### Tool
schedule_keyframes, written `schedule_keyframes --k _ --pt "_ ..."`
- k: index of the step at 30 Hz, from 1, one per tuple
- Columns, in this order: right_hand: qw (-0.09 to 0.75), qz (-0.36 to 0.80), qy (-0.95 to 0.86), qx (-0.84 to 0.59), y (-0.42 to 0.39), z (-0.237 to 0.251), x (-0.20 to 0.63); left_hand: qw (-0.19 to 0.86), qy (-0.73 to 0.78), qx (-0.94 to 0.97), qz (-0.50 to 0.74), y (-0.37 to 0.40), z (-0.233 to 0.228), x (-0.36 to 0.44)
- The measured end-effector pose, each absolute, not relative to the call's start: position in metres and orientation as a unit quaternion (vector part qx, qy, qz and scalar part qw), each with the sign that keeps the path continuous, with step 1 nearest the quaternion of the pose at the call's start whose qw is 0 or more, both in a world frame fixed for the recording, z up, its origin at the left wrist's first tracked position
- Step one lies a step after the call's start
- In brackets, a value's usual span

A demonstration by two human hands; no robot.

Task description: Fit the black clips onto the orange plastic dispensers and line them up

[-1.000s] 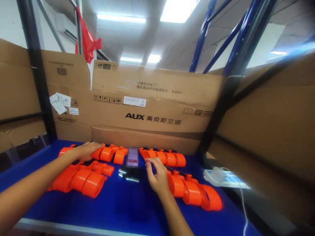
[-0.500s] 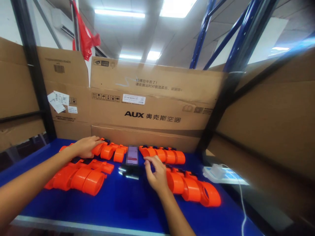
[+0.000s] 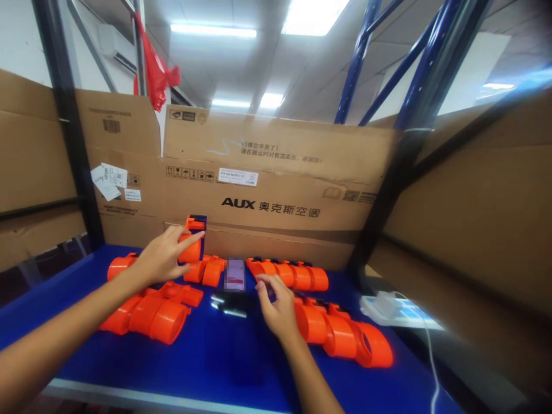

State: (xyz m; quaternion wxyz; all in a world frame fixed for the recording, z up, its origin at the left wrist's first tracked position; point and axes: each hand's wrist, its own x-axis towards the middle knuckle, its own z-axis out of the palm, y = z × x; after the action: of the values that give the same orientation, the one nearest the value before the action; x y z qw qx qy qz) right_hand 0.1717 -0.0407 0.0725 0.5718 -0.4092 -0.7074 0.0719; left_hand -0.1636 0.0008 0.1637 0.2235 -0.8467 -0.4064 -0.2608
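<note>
Left of centre in the frame: orange ring piece (image 3: 190, 249), raised, in left hand (image 3: 160, 260)

Ring piece, with dark strip: grasped by the thumb and fingers of the left hand and held upright above the upper-left row (image 3: 212, 272), before the carton (image 3: 276, 192).
Right hand (image 3: 278, 303), lower centre: fingers bent, thumb and forefinger brought close together; whether anything is gripped cannot be told.
Black item (image 3: 233, 303) with bright metal parts, centre: placed just beside the right hand; blurred.
Phone (image 3: 235, 275), centre: laid between the upper-left row and upper-right row (image 3: 297, 277).
Further orange pieces: lined up in the lower-left row (image 3: 166, 322) and lower-right row (image 3: 340, 334).
Blue tabletop (image 3: 207, 371): all rows borne on it.
Power strip (image 3: 416, 313), right of frame: fitted with a white plug (image 3: 385, 305).
Red bag (image 3: 153, 75), upper left: hung on a metal post (image 3: 140, 52).
</note>
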Motion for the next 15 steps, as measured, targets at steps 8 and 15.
schedule_keyframes --k 8,15 --pt "0.613 0.316 -0.634 -0.35 -0.033 0.072 0.167 0.199 -0.278 -0.875 -0.343 -0.069 0.131 -0.076" --pt "0.621 0.424 -0.555 -0.356 -0.032 0.071 0.167 0.117 -0.237 -0.906 -0.33 -0.07 0.095 -0.042"
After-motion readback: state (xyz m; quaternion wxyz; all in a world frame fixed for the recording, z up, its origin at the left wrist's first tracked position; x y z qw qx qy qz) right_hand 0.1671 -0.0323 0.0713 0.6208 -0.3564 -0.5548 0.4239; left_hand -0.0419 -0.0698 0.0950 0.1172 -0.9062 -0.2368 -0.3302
